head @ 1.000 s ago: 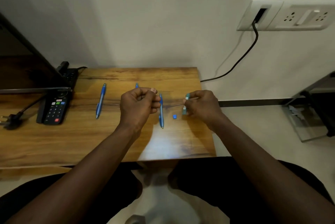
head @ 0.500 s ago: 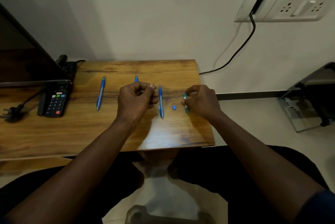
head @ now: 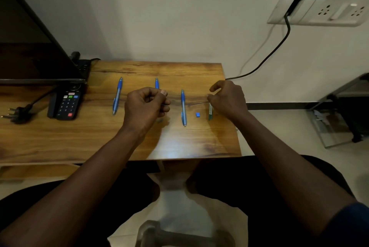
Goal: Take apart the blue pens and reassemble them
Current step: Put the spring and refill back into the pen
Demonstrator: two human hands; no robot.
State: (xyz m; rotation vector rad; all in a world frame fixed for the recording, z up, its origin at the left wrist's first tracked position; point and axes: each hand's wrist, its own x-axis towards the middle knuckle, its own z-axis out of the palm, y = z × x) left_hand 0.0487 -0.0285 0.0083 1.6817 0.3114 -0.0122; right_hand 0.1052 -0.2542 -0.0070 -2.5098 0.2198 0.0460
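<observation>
Three blue pens lie on the wooden table (head: 60,142): the left pen (head: 117,95), the middle pen (head: 157,83) partly hidden behind my left hand, and the right pen (head: 183,107). My left hand (head: 146,106) is closed in a fist on a pen part, and a thin refill (head: 189,103) sticks out of it to the right. My right hand (head: 227,99) hovers at the refill's far end with index finger and thumb apart. A teal pen barrel (head: 210,111) lies on the table just under it. A small blue pen piece (head: 197,114) lies between the barrel and the right pen.
A black remote (head: 66,104) and a plug (head: 14,113) lie at the left, below a dark screen (head: 30,46). A black cable (head: 275,46) runs from the wall socket (head: 323,7) to the table's back right corner. My legs are under the table's near edge.
My right hand has let go of the teal barrel, which now lies on the table. Its fingers have spread. My left hand stayed closed on its part.
</observation>
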